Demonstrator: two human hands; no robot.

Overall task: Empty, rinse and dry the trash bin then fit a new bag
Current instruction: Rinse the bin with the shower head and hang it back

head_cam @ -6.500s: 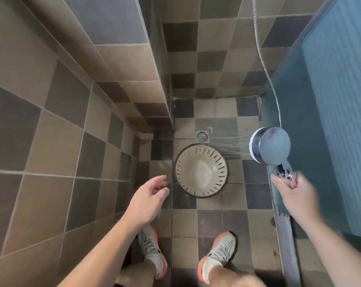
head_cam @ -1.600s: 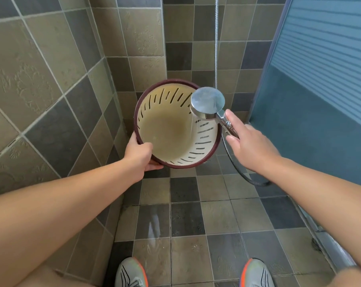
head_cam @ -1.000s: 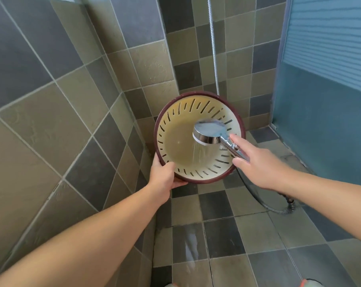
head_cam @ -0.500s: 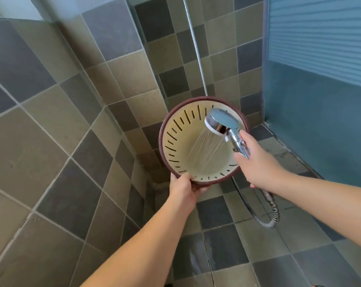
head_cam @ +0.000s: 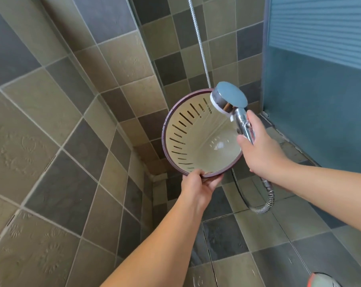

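The left hand (head_cam: 197, 184) grips the trash bin (head_cam: 196, 141) by its lower rim; the right hand (head_cam: 260, 150) holds the shower head (head_cam: 229, 98) above it. Light, stiff, wet plastic, likely slippery.

Round cream trash bin (head_cam: 188, 141), maroon rim, slotted walls, tipped on its side, wet inside, held off the floor

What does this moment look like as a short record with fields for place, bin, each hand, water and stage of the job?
place: tiled shower corner beside a blue door panel
bin: slotted trash bin, cream inside with a dark red rim, lifted and tipped, its opening toward the camera
left hand: left hand grips the bin's lower rim
right hand: right hand holds the chrome shower head by its handle at the bin's upper rim
water: spraying into the bin
hose: metal hose loops below the right hand
stage: rinsing; no bag fitted yet
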